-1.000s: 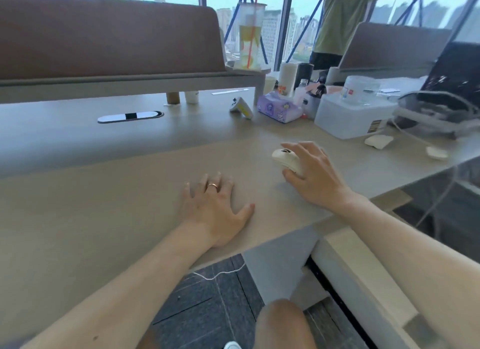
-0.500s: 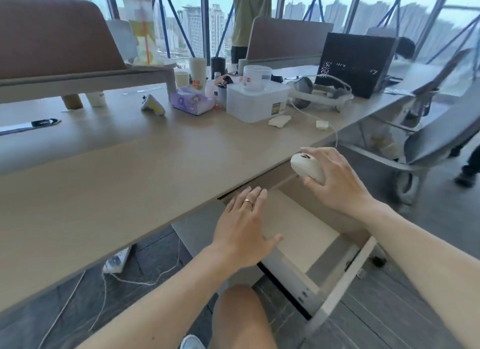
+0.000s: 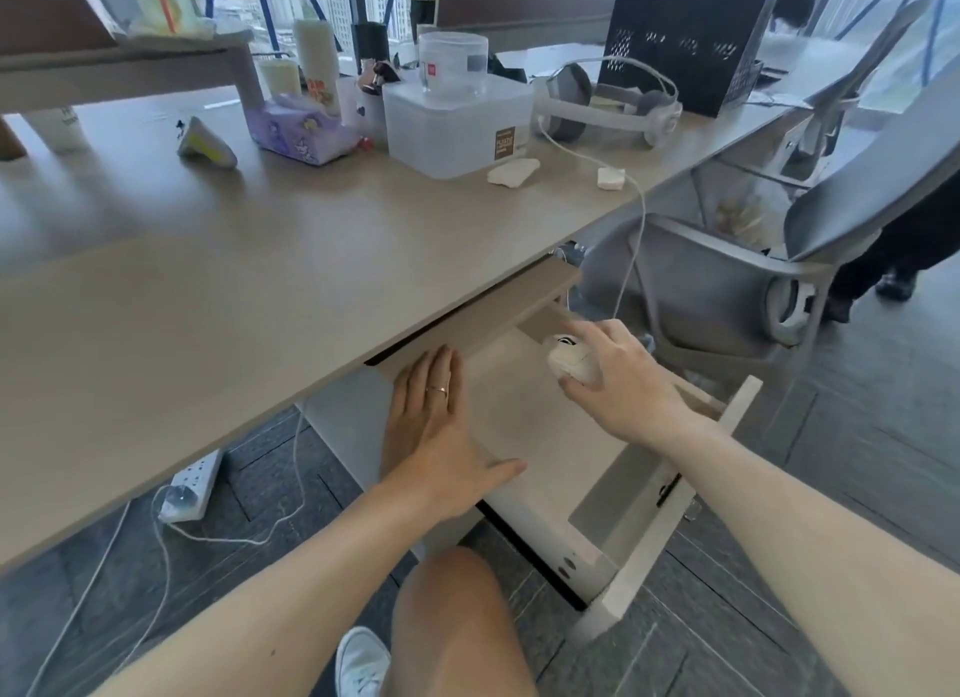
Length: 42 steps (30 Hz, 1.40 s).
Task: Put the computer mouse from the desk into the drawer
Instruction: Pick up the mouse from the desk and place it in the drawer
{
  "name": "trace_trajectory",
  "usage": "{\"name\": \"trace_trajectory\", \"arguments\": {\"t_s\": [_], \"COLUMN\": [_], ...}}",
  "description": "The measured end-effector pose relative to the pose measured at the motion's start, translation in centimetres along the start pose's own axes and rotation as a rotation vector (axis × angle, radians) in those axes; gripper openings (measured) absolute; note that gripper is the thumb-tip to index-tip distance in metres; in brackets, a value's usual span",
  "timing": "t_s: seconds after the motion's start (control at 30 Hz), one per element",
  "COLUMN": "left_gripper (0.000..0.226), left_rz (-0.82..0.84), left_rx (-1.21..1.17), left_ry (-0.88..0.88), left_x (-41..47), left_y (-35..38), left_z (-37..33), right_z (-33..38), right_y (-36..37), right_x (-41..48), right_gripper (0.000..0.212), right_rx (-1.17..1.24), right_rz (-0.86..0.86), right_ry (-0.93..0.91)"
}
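Note:
A cream-white computer mouse (image 3: 570,362) is gripped in my right hand (image 3: 621,382), low over the right part of the pulled-out drawer (image 3: 524,436) under the desk (image 3: 234,291). I cannot tell whether the mouse touches the drawer floor. My left hand (image 3: 434,436), wearing a ring, lies flat with fingers spread on the drawer's left side, near its wall. The drawer's pale front panel (image 3: 670,514) sticks out toward me.
On the desk stand a clear plastic box (image 3: 457,125), a purple tissue pack (image 3: 301,130), a headset with cable (image 3: 608,101) and a black case (image 3: 685,36). A grey office chair (image 3: 779,260) stands right of the drawer. A power strip (image 3: 189,486) and cables lie on the floor. My knee (image 3: 452,618) is below the drawer.
My right hand lifted the mouse off the desk and carried it down over the open drawer. My left hand left the desktop and now rests in the drawer.

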State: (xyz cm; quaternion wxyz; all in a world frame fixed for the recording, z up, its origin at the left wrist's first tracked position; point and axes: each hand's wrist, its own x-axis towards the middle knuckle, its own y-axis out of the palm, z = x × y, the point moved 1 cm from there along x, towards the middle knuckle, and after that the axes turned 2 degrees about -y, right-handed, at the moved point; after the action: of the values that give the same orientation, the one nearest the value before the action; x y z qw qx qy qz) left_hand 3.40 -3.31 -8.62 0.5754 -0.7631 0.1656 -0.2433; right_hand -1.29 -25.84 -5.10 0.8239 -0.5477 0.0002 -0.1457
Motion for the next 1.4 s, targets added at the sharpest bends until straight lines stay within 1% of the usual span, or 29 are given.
{"name": "trace_trajectory", "arguments": {"t_s": [0.1, 0.3, 0.4, 0.53, 0.63, 1.03, 1.1, 1.23, 1.3, 1.4], "left_gripper": [0.138, 0.134, 0.133, 0.132, 0.131, 0.131, 0.131, 0.131, 0.130, 0.129], "left_rz": [-0.039, -0.033, -0.033, -0.031, -0.026, -0.014, -0.016, -0.010, -0.002, 0.031], "left_rx": [0.018, 0.081, 0.104, 0.125, 0.141, 0.151, 0.149, 0.162, 0.172, 0.168], "left_ry": [0.013, 0.053, 0.062, 0.070, 0.072, 0.075, 0.076, 0.076, 0.071, 0.063], "left_x": [-0.1, -0.1, -0.1, 0.0, 0.1, 0.1, 0.1, 0.0, 0.0, -0.1], "left_y": [0.9, 1.2, 1.2, 1.3, 1.3, 1.6, 1.5, 1.4, 1.3, 1.1], "left_z": [0.3, 0.7, 0.8, 0.8, 0.9, 0.9, 1.0, 1.0, 0.9, 0.8], "right_z": [-0.8, -1.8, -2.4, -3.1, -3.3, -2.4, -1.6, -0.2, -0.2, -0.8], "right_y": [2.1, 5.8, 7.0, 8.2, 8.8, 7.8, 6.8, 3.3, 1.8, 0.5], "right_x": [0.4, 1.3, 1.7, 1.6, 1.7, 1.2, 0.9, -0.9, -2.5, -5.1], "right_gripper": [0.064, 0.069, 0.069, 0.069, 0.073, 0.085, 0.086, 0.078, 0.074, 0.073], "right_rx": [-0.006, -0.038, -0.033, -0.046, -0.074, -0.138, -0.176, -0.177, -0.194, -0.235], "right_rz": [0.056, 0.212, 0.257, 0.284, 0.286, 0.320, 0.304, 0.150, 0.124, 0.089], "right_ry": [0.013, 0.059, 0.087, 0.098, 0.099, 0.130, 0.109, 0.022, 0.003, 0.095]}}
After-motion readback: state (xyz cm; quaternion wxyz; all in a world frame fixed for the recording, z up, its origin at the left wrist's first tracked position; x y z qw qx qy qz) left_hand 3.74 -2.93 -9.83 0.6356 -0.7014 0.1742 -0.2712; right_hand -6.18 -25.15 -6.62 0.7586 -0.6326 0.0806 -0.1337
